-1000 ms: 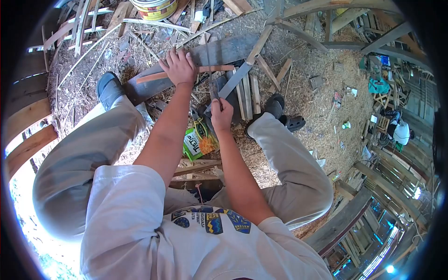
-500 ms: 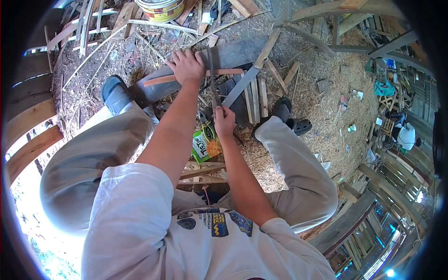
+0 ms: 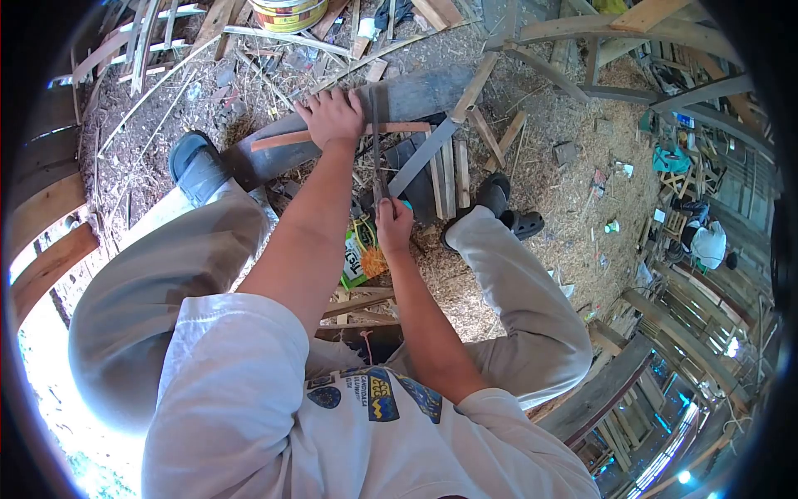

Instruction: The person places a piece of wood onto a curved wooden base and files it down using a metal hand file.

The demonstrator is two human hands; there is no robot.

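Note:
My right hand (image 3: 394, 224) is wrapped round the handle end of a long thin saw (image 3: 376, 158), whose blade points away from me and crosses a narrow reddish wood strip (image 3: 407, 127). My left hand (image 3: 332, 116) presses on that strip just left of the blade, its fingers spread over the strip and the wide dark plank (image 3: 416, 90) beneath. To the right of the saw a flat grey board (image 3: 425, 156) slants up toward a lighter stick (image 3: 475, 86). Several short wood pieces (image 3: 449, 179) lie beside it, near my right foot.
A yellow bucket (image 3: 288, 15) stands at the top. Between my legs lies a green packet (image 3: 353, 262). Wood frames (image 3: 632, 29) arch at the upper right. Another person in white (image 3: 709, 244) is far right. Scraps and shavings (image 3: 594, 208) cover the ground.
My right hand with the saw has drawn back slightly toward me since a second ago. My left hand stays on the strip. The whole view has shifted a little.

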